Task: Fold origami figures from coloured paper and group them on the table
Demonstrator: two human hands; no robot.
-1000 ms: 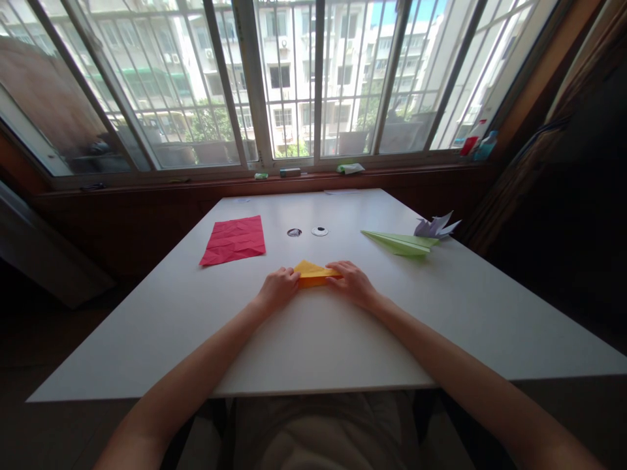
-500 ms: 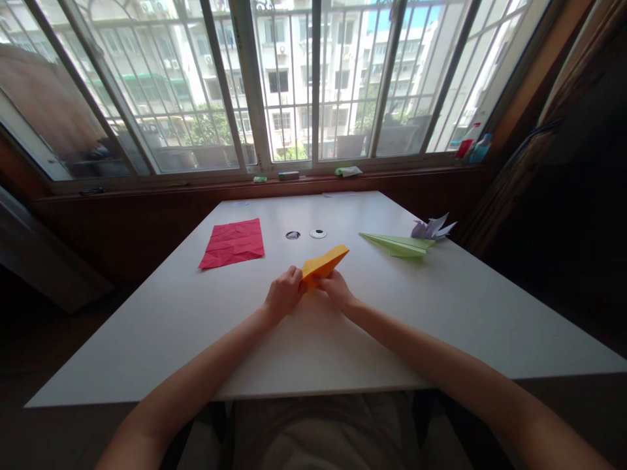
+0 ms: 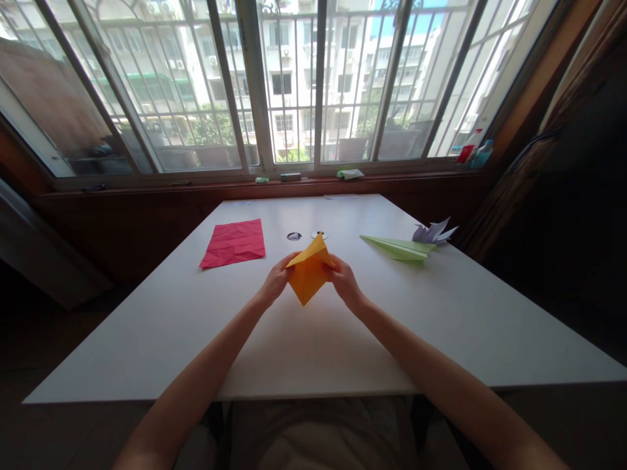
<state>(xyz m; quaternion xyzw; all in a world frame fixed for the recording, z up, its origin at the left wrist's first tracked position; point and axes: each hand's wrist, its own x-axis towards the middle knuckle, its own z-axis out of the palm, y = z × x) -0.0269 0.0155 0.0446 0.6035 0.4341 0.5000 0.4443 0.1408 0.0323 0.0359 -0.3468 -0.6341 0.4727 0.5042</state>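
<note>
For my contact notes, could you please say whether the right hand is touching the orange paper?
Touching: the head view shows the right hand holding the orange paper by its right side, with no gap visible.

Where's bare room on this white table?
Left patch: between the creased red paper sheet and the left forearm. Right patch: between the pale green paper dart and the right forearm. Crowded: the centre, where the left hand and right hand hold folded orange paper.

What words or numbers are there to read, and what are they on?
None that I can read.
Orange paper: no writing shows.
Red paper: no writing shows.
Box and packet on the sill: too small and blurred to tell.
</note>
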